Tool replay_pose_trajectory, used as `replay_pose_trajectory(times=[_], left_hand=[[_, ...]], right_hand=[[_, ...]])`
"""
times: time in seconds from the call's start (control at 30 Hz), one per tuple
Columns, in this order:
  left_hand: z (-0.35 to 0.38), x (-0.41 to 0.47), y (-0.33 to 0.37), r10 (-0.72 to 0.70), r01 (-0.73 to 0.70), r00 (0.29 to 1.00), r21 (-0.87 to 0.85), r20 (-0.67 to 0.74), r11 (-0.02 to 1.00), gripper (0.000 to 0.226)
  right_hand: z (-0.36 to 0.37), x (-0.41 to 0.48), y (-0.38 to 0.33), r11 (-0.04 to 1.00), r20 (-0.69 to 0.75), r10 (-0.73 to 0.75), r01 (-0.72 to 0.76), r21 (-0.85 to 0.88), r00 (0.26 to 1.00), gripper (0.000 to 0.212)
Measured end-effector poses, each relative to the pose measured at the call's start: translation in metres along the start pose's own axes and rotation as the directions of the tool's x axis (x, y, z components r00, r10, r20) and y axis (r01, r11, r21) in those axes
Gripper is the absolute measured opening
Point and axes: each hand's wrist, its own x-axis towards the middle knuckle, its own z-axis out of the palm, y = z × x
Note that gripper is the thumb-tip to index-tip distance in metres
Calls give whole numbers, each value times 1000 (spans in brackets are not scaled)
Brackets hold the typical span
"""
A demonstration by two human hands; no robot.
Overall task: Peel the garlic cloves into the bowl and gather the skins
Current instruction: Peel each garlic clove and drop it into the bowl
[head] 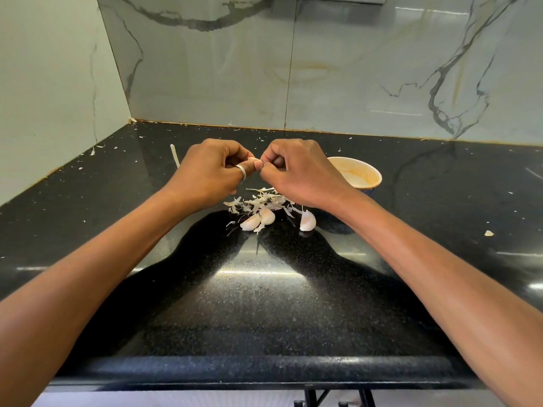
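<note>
Both hands meet above the black counter, pinching one small garlic clove [253, 160] between them. My left hand [210, 170], a ring on one finger, holds the clove from the left. My right hand [296, 168] pinches at it from the right with curled fingers. Below the hands lies a heap of pale garlic skins [258, 201]. Two unpeeled cloves [258, 220] lie together in front of the heap, and a third clove [307, 221] lies to their right. A small bowl [365, 174] with an orange rim stands behind my right wrist, partly hidden by it.
The black speckled counter [264, 304] runs to a marble-look wall at the back and left. A long pale skin strip [175, 155] lies left of my hands. Small skin flakes [488, 233] are scattered over the counter. The counter's rounded front edge [264, 368] is close to me.
</note>
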Motion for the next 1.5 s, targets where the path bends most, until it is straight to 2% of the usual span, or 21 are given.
replay_pose_trajectory(times=[0.3,0.53,0.73,0.87,0.93,1.03,1.13,1.2,1.5], left_hand=[[0,-1,1,47,-48,998,-18,-29,999,11],[-1,-2,4,42,-42,999,23,-9,999,16],[-1,1,0,-11,6,997,-72,-77,997,15],[-1,1,-1,-18,10,994,-75,-105,997,14],[0,2,-3,-17,8,994,-75,-112,997,13],[1,2,-4,-12,3,994,-76,-109,997,13],[3,2,-5,6,-12,997,-71,-79,997,14],[4,2,-4,10,-15,998,-83,-60,996,14],[4,1,1,-62,42,996,-277,-64,960,15]], right_hand=[[-1,-1,-3,1000,13,2,-1,-15,1000,15],[2,-2,-1,995,6,-25,26,-96,1000,16],[-1,-4,-1,983,50,1,8,-181,999,17],[2,-4,1,976,9,-9,11,-220,1000,33],[3,-3,1,973,-26,-27,20,-230,999,26],[2,-1,2,985,-92,-61,45,-167,994,7],[4,1,4,990,-122,-106,93,-108,987,16],[4,0,3,990,-114,-118,107,-93,987,14],[2,1,-4,997,-130,23,-12,81,991,11]])
